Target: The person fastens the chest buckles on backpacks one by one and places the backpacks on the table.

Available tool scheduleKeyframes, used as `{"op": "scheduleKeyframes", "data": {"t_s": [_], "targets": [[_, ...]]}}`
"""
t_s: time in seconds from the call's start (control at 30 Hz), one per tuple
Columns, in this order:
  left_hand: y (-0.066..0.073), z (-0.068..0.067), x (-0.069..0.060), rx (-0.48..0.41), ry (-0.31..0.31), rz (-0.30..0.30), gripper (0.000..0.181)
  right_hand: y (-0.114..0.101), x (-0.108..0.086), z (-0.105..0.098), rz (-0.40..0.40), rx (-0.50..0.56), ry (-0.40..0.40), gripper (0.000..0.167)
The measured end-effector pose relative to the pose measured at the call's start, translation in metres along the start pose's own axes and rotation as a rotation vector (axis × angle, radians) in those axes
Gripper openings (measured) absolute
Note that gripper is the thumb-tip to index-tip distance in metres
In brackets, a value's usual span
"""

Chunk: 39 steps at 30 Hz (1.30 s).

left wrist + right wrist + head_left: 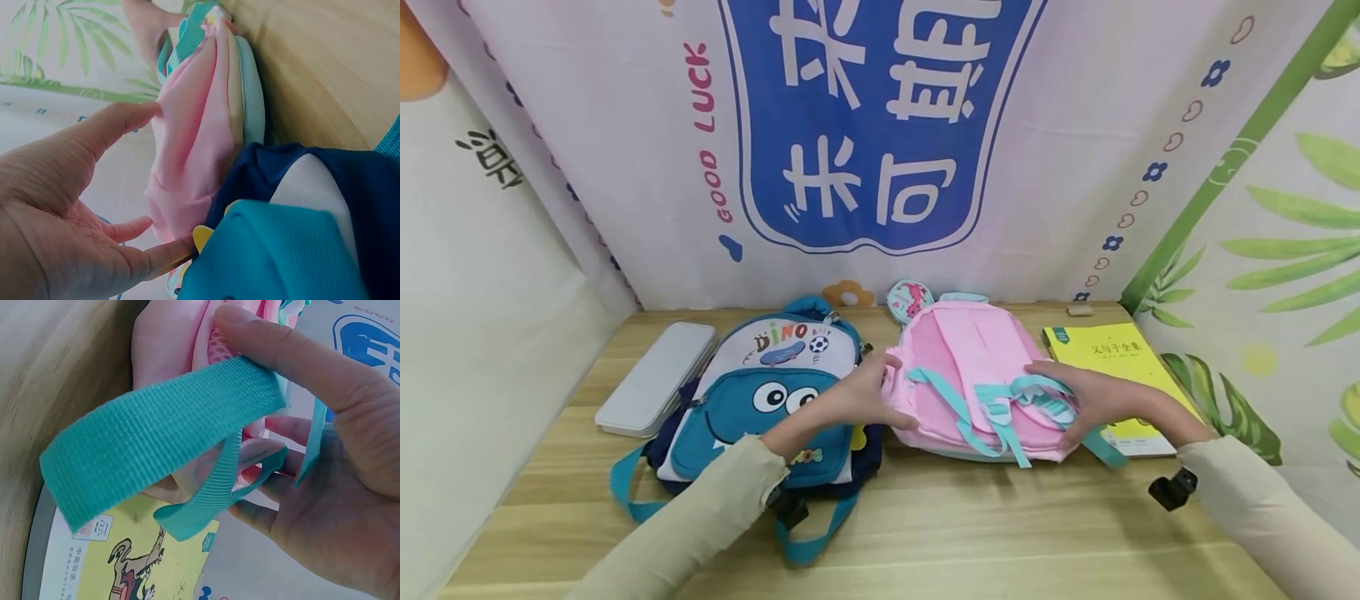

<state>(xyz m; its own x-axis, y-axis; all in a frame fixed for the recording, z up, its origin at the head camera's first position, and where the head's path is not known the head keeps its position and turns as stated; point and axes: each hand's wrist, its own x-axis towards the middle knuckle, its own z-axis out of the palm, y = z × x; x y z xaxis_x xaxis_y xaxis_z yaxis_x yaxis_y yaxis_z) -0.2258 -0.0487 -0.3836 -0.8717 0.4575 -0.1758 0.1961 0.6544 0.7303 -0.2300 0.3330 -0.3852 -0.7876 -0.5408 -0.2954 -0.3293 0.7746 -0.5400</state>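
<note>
A pink backpack (951,358) lies on the table with its shoulder straps facing up. At its left side is my left hand (867,392), thumb and fingers spread, fingertips touching the pink fabric (194,131). On the other side my right hand (1093,398) rests against the bag, fingers around its edge beside the teal straps (169,431). In the right wrist view the thumb lies on the pink mesh and a teal strap crosses in front. A teal dinosaur backpack (760,392) lies directly left, partly beneath my left forearm.
A white case (658,375) lies at the far left of the table (940,533). Behind my right hand is a yellow book (1108,367). A round charm (908,300) sits at the pink bag's top, near the printed cloth backdrop (647,208). A small brown object (1080,310) is at the back.
</note>
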Motion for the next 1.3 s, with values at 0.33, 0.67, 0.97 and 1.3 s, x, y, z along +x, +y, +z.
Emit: {"op": "scheduleKeyframes", "data": {"t_s": [0.33, 0.67, 0.97, 1.3], "targets": [[-0.001, 0.009, 0.009, 0.04, -0.051, -0.017, 0.093, 0.001, -0.002, -0.006, 0.04, 0.033, -0.023, 0.119], [0.006, 0.017, 0.014, 0.09, -0.114, -0.064, 0.095, 0.009, -0.002, -0.009, 0.072, 0.031, -0.04, 0.118], [0.011, 0.016, 0.016, 0.117, -0.129, -0.099, 0.096, 0.008, 0.0, -0.009, 0.078, 0.053, -0.058, 0.115], [0.036, 0.006, 0.02, 0.155, -0.07, -0.077, 0.092, 0.009, 0.001, -0.007, 0.097, 0.088, -0.062, 0.115]]}}
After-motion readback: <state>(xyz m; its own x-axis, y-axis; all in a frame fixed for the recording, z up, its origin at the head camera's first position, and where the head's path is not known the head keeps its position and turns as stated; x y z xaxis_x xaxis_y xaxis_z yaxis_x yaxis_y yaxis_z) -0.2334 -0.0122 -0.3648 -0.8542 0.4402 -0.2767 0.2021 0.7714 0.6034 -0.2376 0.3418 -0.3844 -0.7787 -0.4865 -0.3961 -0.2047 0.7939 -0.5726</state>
